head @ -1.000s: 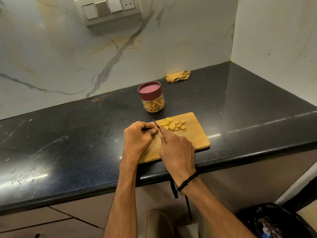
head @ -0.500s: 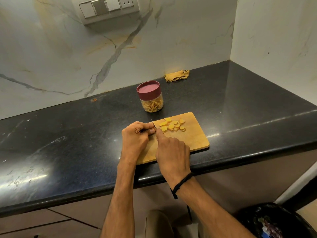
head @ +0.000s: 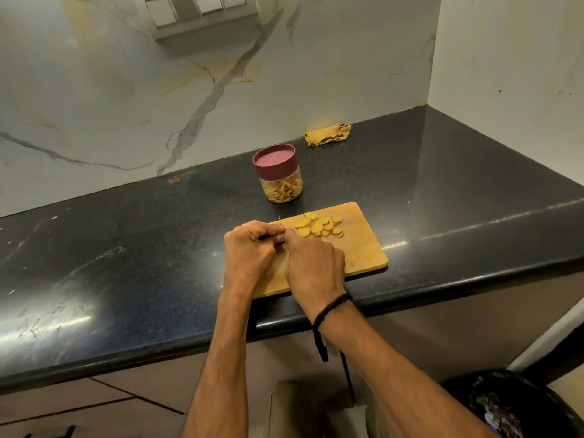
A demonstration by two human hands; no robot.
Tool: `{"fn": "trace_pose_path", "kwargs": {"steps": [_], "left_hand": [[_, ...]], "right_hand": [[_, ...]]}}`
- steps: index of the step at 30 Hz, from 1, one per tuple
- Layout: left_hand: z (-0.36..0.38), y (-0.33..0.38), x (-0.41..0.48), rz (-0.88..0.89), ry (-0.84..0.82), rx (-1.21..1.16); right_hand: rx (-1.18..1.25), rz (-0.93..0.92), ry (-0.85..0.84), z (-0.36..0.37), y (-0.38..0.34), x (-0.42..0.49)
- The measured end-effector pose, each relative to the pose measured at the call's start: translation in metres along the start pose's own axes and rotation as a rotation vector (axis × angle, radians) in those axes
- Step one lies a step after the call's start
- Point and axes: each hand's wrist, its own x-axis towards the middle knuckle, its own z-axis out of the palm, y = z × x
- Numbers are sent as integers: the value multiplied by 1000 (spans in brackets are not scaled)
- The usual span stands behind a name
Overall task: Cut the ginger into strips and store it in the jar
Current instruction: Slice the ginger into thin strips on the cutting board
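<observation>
Looking down, I see my left hand [head: 249, 248] curled knuckles-up on the left part of the cutting board [head: 363, 251]. Whatever it pins is hidden, so I cannot tell its grasp. My right hand [head: 313, 263] touches it, clenched round a knife [head: 281, 223], only the blade tip showing. Ginger slices [head: 319, 228] lie just right of the tip. The lidded jar [head: 281, 188] of strips stands on the worktop [head: 126, 248] just past the board's far edge.

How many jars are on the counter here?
1. The maroon-lidded jar stands just behind the cutting board, holding ginger strips; none seems hidden.
</observation>
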Motion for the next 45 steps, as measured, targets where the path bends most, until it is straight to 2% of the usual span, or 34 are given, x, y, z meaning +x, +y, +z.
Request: {"fn": "trace_pose_path", "kwargs": {"steps": [11,31,36,40,45], "left_hand": [[2,1,1,-62,6,-13],[3,-1,2,-59,-8,-18],[3,-1,1,-58,-11,-24],[3,-1,1,-53,-17,-15],[4,-1,2,-56,-17,-8]], "right_hand": [[-94,21,-43,-2,-2,-22],[274,157,66,-33,29,-42],[146,191,85,-44,47,-1],[-27,175,-2,-45,60,32],[-51,147,-62,-56,61,45]]}}
